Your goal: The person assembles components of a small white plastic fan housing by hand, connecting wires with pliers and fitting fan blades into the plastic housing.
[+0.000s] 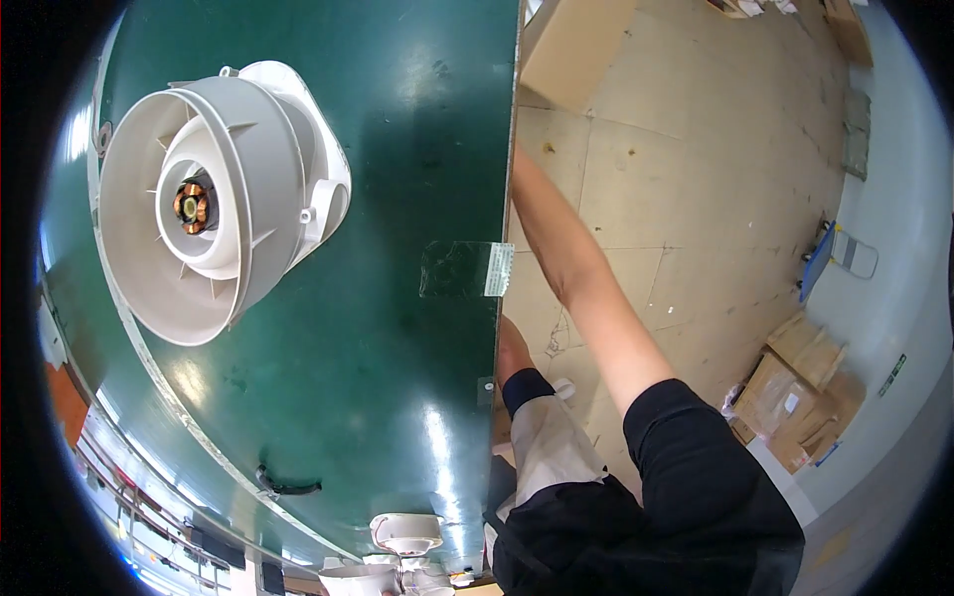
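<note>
Neither of my hands shows. My right forearm [586,268] reaches past the edge of the green tabletop [397,358], which hides the hand. Lower down, a short stretch of bare skin beyond a dark cuff [527,387], seemingly my left arm, also disappears behind that edge. What the hands touch or hold cannot be seen. On the tabletop, apart from both arms, a white plastic fan housing [273,149] lies with its round mouth facing left. Copper motor windings [191,207] sit in its hub.
Clear tape with a label [499,269] sticks to the table edge. A black curved piece [288,487] lies near the far rim. More white housings [405,532] stand at the bottom. On the floor are a cardboard box [571,50], opened cartons [795,397] and a blue trolley [820,263].
</note>
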